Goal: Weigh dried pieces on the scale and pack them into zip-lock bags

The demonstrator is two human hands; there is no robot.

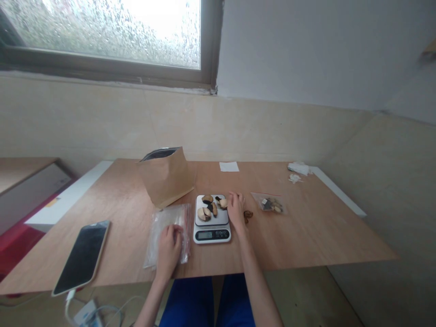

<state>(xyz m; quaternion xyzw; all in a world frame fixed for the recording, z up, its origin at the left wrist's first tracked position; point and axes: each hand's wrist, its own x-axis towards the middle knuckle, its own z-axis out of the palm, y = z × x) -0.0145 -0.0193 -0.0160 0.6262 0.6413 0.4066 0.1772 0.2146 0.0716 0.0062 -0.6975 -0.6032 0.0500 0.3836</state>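
A small kitchen scale (211,223) sits near the front of a wooden table (306,236), with several brown and cream pieces (211,206) on its pan. My right hand (235,210) rests beside the scale's right edge, fingers reaching toward the pieces on the pan; whether they grip one is unclear. A dark piece (248,215) lies just right of that hand. My left hand (168,251) lies on a stack of clear zip bags (168,222) left of the scale, fingers curled on the plastic.
A brown paper pouch (166,176) stands open behind the bags. A filled clear bag (271,203) lies to the right. A phone (82,255) on a cable lies at the front left. A white slip (229,166) and crumpled paper (299,169) lie at the back.
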